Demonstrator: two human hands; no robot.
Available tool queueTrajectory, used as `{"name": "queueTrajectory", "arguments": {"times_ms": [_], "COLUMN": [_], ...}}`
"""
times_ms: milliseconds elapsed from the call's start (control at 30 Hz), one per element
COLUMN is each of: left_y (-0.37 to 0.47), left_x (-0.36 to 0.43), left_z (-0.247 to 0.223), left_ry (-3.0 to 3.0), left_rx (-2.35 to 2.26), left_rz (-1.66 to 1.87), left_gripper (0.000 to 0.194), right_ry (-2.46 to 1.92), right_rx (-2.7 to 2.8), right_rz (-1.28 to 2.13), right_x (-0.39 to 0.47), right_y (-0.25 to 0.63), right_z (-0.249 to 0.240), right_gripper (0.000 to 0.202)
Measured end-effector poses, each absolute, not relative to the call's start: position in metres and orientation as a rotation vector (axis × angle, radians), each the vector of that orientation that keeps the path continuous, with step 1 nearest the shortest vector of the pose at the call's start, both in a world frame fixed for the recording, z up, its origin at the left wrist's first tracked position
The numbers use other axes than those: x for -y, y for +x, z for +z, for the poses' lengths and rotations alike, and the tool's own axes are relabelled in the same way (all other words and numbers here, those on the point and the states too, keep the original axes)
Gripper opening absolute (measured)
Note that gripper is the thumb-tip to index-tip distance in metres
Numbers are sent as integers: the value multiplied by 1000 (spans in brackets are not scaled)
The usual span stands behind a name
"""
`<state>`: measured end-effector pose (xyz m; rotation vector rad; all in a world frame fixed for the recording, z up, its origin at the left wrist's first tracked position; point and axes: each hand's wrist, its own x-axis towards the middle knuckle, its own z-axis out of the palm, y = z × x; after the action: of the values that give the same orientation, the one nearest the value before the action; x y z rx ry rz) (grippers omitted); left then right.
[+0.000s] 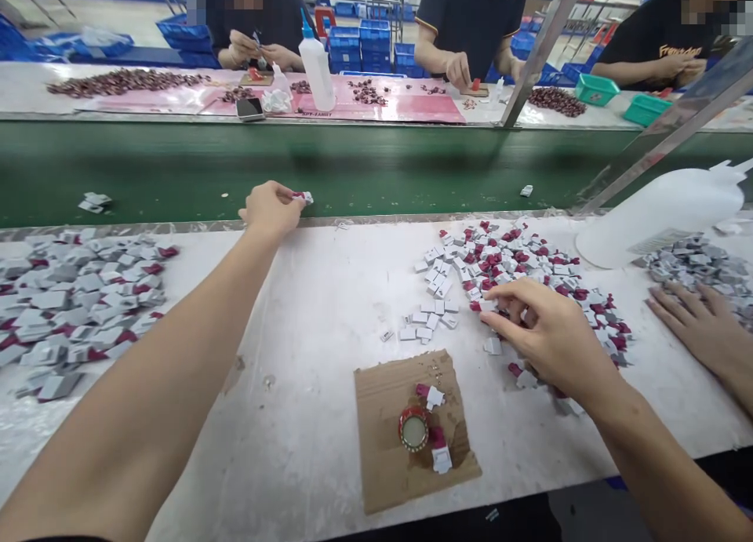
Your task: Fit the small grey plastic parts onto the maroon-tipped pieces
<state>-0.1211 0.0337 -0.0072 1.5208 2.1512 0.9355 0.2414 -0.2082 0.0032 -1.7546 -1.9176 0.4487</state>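
My left hand (271,209) reaches out over the near edge of the green belt, its fingers closed on a small grey-and-maroon plastic part (303,197). At the left side of a pile of such parts (529,263), my right hand (544,330) has thumb and forefinger around another grey-and-maroon part (483,305). Whether that part is gripped firmly I cannot tell. Below lies a piece of cardboard (382,471) with a wet stain. On it sit a red-rimmed bottle cap (413,430) and two grey-and-maroon parts, one of them (441,457) right beside the cap.
A larger heap of grey parts (88,299) covers the table's left. At right, a white bottle (664,212) leans beside a grey pile (700,267), near another person's hand (706,338). The green belt (376,169) carries a few parts; several people work beyond it. Metal posts (544,52) stand at right.
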Motion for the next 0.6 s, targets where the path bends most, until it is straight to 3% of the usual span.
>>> {"name": "queueTrajectory", "arguments": {"times_ms": [200,333,433,500,600], "left_y": [-152,-160,-146,-125,-88], "left_x": [-30,-26,-1,33,101], "left_z": [-24,-21,-15,-13,-16], "left_ry": [1601,1618,1716,1891,2279], "left_rx": [-2136,-2143,-2114,-1980,-1427], "left_rz": [952,980,1031,1046,889], "left_gripper": [33,44,40,35,23], "right_ry": [-1632,-1690,-1699,-1683,-1656], "right_rx": [1580,1726,1785,1791,1816], "right_rz": [908,763,638,618,637], "right_x": [256,284,297,303,310], "right_y": [232,221,218,218,221], "right_z": [-6,-23,-34,-38,-38], "right_gripper": [26,18,16,17,23]}}
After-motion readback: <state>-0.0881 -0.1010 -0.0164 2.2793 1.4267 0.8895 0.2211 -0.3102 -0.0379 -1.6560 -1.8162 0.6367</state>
